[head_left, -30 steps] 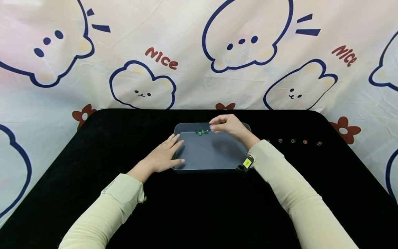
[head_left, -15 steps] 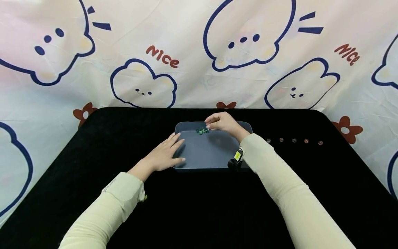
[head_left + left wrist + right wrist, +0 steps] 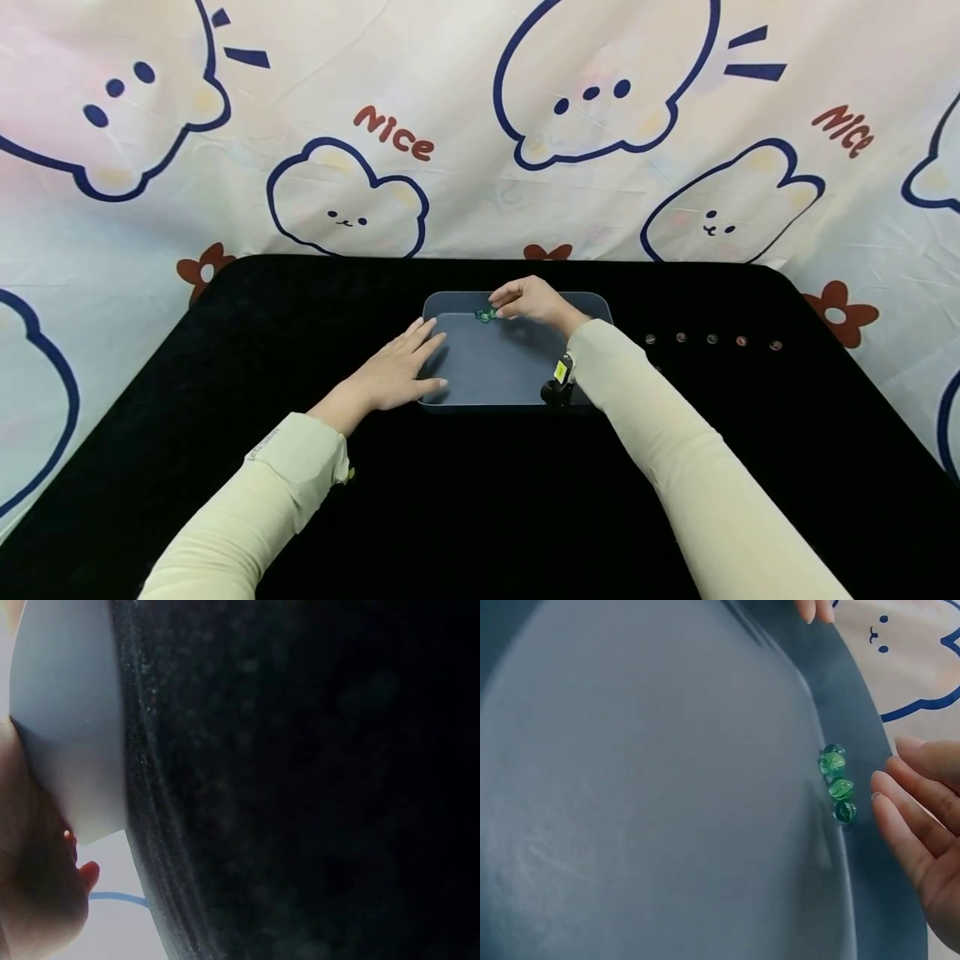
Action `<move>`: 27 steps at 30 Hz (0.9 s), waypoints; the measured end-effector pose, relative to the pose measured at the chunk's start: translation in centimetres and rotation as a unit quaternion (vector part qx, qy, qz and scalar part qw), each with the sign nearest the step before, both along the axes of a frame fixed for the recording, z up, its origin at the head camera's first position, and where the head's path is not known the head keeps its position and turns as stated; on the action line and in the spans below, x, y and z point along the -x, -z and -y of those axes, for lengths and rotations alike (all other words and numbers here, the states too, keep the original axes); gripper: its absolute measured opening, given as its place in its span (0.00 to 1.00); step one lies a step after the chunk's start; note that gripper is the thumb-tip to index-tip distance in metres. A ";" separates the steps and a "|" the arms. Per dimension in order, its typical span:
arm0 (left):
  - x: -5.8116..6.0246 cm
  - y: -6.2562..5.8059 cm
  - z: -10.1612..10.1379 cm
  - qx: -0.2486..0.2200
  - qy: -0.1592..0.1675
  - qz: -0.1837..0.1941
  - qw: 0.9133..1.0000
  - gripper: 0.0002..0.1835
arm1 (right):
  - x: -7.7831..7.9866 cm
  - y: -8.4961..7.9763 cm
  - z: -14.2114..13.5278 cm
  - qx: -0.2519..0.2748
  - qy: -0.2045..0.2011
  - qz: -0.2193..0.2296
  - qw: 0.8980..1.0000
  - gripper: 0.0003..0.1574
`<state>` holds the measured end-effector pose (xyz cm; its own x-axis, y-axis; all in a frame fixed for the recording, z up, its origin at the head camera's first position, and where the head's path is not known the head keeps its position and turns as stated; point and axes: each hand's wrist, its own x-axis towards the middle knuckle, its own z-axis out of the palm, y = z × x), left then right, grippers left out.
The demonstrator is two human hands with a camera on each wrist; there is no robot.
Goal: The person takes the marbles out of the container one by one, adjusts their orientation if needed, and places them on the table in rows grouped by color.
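Note:
A shallow grey-blue tray (image 3: 480, 375) lies on the black tabletop. Several green glass marbles (image 3: 840, 788) sit in a short line against its far wall; in the head view these marbles (image 3: 485, 315) are partly behind the fingertips. My right hand (image 3: 534, 302) hovers over the tray's far side, fingers gently bent beside the marbles. In the right wrist view that hand (image 3: 922, 825) shows no marble between its fingers. My left hand (image 3: 392, 367) rests with spread fingers on the tray's left rim. In the left wrist view, the left hand (image 3: 37, 877) is seen edge-on against the tray wall.
To the right of the tray, several small round marbles (image 3: 712, 339), some reddish, stand in a spaced row on the black cloth (image 3: 480, 500). A printed curtain (image 3: 465, 200) hangs behind the table. A small black wrist camera (image 3: 557, 392) sits below the right sleeve cuff.
My right hand has moved left and slightly lower, closer to the green marbles, its forearm swinging left over the tray. My left hand stays on the rim. The view has shifted slightly.

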<state>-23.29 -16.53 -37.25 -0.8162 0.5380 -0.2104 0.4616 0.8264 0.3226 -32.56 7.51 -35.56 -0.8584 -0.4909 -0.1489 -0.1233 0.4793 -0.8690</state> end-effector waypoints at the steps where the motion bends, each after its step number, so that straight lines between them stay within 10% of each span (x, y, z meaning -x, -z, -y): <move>1: 0.0 0.0 0.0 0.001 -0.001 0.000 1.000 0.39 | 0.1 0.1 0.1 -0.003 -0.004 0.001 1.000 0.20; 27: -0.2 -0.1 0.0 0.006 -0.007 0.002 1.000 0.38 | 0.6 0.7 2.6 -0.098 -0.040 -0.036 0.994 0.22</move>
